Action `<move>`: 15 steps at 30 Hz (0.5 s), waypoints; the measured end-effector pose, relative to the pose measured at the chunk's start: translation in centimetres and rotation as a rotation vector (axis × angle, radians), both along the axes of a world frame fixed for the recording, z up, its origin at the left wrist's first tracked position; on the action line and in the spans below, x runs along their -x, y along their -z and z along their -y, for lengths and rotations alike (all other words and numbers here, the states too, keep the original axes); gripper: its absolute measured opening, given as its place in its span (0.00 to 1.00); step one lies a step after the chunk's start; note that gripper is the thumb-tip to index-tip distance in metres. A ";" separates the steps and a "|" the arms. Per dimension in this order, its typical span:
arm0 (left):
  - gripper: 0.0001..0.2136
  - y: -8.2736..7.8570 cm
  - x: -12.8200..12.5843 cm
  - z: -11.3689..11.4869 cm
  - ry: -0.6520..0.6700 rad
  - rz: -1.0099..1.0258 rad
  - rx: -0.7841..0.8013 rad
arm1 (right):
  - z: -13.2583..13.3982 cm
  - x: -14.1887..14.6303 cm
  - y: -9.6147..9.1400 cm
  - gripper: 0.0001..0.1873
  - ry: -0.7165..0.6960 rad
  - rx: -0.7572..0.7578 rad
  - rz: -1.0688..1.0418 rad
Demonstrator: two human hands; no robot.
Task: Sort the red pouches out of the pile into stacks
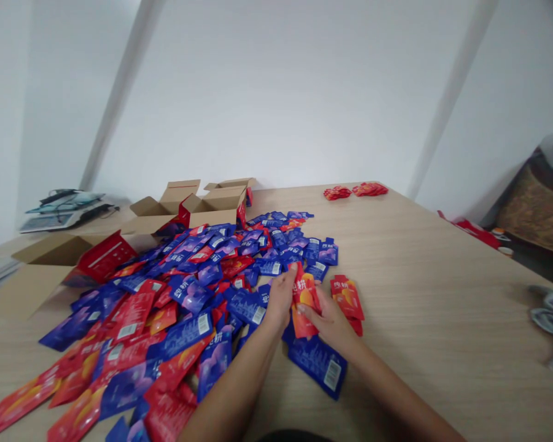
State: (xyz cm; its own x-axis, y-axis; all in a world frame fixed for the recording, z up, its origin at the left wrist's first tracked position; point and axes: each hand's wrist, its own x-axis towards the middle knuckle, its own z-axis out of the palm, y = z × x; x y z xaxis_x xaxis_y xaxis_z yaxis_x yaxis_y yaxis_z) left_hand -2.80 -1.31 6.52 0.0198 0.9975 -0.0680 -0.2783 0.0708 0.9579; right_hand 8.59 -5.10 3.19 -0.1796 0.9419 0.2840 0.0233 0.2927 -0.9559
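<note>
Between my two hands is a red pouch (305,301) with an orange fruit picture and white lettering. My left hand (282,293) grips its left edge, and my right hand (325,313) pinches it from the right with the thumb across the front. Just right of my right hand lies a small stack of red pouches (347,298) on the table. Below my hands a blue pouch (320,362) lies with its barcode side up. To the left spreads a large mixed heap of red and blue pouches (193,294), partly hidden by my left forearm.
Open cardboard boxes (37,282) stand along the left and back of the heap. A scale (59,218) with papers on it sits at the far left. Two piles of red pouches (370,189) lie at the table's (424,294) far edge. A wall rises behind.
</note>
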 end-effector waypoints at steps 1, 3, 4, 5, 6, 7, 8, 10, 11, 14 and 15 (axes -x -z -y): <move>0.21 -0.2 0.4 -0.4 -0.038 -0.057 -0.013 | 0.1 0.0 -0.1 0.22 -0.001 0.002 0.031; 0.23 -0.6 1.2 -1.0 -0.105 -0.238 -0.099 | 0.2 0.0 -0.3 0.19 -0.019 0.020 0.057; 0.23 -0.7 1.5 -1.1 -0.128 -0.348 -0.165 | 0.2 0.0 -0.4 0.18 -0.028 0.039 0.046; 0.23 -0.8 1.6 -1.1 -0.145 -0.460 -0.235 | 0.2 0.0 -0.4 0.16 -0.028 0.058 0.025; 0.23 -0.8 1.7 -1.0 -0.155 -0.565 -0.299 | 0.1 0.1 -0.5 0.15 -0.017 0.072 0.003; 0.22 -0.8 1.5 -0.8 -0.154 -0.655 -0.350 | 0.1 0.1 -0.5 0.14 0.005 0.076 -0.013; 0.22 -0.8 1.3 -0.6 -0.141 -0.728 -0.387 | 0.1 0.1 -0.5 0.14 0.038 0.070 -0.018; 0.22 -0.7 0.7 -0.2 -0.095 -0.816 -0.427 | 0.2 0.1 -0.6 0.14 0.104 0.035 -0.003; 0.22 -0.6 0.3 0.0 -0.073 -0.826 -0.428 | 0.2 0.1 -0.6 0.15 0.128 0.020 0.008; 0.24 -0.4 -0.3 0.1 -0.028 -0.700 -0.329 | 0.5 0.1 -0.7 0.19 0.160 0.023 0.008; 0.24 -0.3 -0.4 0.1 -0.010 -0.625 -0.278 | 0.6 0.1 -0.6 0.20 0.167 0.042 -0.008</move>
State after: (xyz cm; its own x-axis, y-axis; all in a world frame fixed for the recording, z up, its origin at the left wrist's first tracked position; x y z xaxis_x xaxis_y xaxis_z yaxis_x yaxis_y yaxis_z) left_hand -2.42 -1.38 6.86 0.0506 0.9796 0.1947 0.3340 -0.2003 0.9211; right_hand 8.46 -5.67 3.83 -0.0177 0.9695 0.2446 0.0602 0.2453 -0.9676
